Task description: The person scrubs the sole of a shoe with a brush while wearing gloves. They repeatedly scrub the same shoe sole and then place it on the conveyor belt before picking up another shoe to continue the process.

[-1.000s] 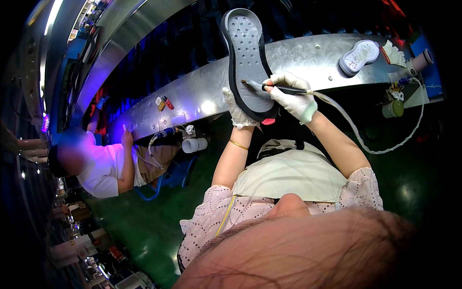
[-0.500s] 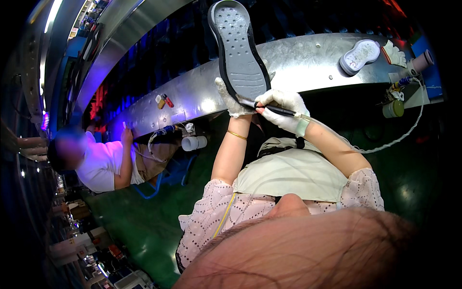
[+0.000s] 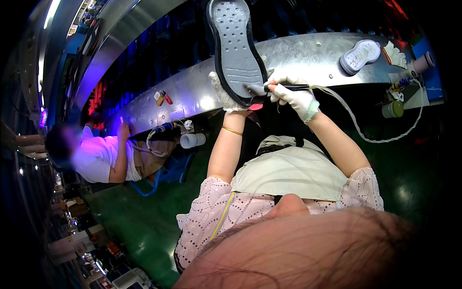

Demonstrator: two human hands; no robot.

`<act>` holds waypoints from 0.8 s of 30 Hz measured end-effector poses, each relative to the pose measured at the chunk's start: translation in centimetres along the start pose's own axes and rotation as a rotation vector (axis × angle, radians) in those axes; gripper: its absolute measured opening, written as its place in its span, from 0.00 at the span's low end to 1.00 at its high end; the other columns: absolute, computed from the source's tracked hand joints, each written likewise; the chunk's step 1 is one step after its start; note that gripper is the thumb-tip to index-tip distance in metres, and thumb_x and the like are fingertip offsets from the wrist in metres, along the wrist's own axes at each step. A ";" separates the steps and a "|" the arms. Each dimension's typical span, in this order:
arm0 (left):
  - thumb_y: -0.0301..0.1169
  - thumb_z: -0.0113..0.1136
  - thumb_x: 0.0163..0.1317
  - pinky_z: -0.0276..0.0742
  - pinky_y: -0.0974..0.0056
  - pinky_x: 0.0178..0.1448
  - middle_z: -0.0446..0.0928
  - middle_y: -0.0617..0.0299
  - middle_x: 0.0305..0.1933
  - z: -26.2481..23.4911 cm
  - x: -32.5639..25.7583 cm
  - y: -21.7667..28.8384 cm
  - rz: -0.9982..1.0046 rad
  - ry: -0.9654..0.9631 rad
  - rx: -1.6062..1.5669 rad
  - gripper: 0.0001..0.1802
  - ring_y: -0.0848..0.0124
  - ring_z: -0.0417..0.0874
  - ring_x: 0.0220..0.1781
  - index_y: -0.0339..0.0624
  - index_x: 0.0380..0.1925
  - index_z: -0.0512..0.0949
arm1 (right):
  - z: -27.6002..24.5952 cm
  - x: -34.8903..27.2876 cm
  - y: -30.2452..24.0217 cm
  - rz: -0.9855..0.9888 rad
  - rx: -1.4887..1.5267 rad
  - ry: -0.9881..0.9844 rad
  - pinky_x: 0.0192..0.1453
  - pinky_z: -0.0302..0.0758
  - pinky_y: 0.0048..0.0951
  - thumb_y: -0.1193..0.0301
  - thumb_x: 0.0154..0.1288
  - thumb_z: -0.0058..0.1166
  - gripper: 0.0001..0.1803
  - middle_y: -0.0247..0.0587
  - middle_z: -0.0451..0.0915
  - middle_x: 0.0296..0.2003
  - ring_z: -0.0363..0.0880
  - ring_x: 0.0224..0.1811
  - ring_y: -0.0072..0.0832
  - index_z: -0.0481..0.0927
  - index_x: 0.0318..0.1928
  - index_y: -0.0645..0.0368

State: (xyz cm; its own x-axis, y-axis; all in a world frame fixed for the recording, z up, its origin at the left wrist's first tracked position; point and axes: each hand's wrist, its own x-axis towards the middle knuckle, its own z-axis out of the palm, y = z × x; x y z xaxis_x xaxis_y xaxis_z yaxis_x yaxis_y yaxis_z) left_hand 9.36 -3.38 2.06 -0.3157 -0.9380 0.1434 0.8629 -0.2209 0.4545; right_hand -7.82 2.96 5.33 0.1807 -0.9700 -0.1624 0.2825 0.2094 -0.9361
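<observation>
Since the earlier frames the grey shoe sole (image 3: 237,50) has risen higher above the curved metal bench (image 3: 308,55), held upright, its dotted tread facing the viewer inside a dark rim. The gloved left hand (image 3: 222,94) is closed around its lower end. The gloved right hand (image 3: 294,96) grips a thin dark tool (image 3: 288,87), tip touching the sole, a pale hose (image 3: 356,127) trailing right. A second sole (image 3: 360,54) lies on the bench. At left, another person (image 3: 103,159) works.
</observation>
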 end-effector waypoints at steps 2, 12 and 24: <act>0.64 0.49 0.60 0.63 0.47 0.70 0.66 0.54 0.67 -0.6 -0.1 0.6 0.072 0.056 0.041 0.43 0.54 0.68 0.66 0.45 0.66 0.64 | 0.0 0.2 0.4 -0.131 0.008 -0.003 0.37 0.73 0.15 0.71 0.62 0.61 0.06 0.31 0.81 0.32 0.77 0.32 0.13 0.81 0.37 0.58; 0.59 0.46 0.65 0.66 0.54 0.67 0.70 0.55 0.65 -2.4 0.4 0.9 0.041 0.039 -0.032 0.37 0.58 0.71 0.63 0.42 0.64 0.67 | -0.4 0.6 0.2 -0.093 0.054 0.003 0.34 0.72 0.16 0.71 0.62 0.61 0.06 0.29 0.80 0.33 0.77 0.30 0.13 0.80 0.36 0.58; 0.58 0.47 0.66 0.68 0.52 0.66 0.73 0.54 0.62 -2.3 1.6 2.7 -0.124 0.102 -0.100 0.35 0.56 0.74 0.60 0.41 0.60 0.72 | -1.3 0.8 0.3 0.053 0.222 -0.231 0.39 0.74 0.17 0.71 0.63 0.59 0.07 0.37 0.82 0.42 0.81 0.36 0.19 0.78 0.40 0.55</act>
State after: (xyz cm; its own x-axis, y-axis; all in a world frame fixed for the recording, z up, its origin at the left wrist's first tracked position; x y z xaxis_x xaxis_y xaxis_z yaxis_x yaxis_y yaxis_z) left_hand 12.08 -6.13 1.47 -0.3845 -0.9231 -0.0004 0.8565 -0.3569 0.3729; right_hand -8.81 2.07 4.53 0.4025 -0.9088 -0.1101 0.4606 0.3050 -0.8336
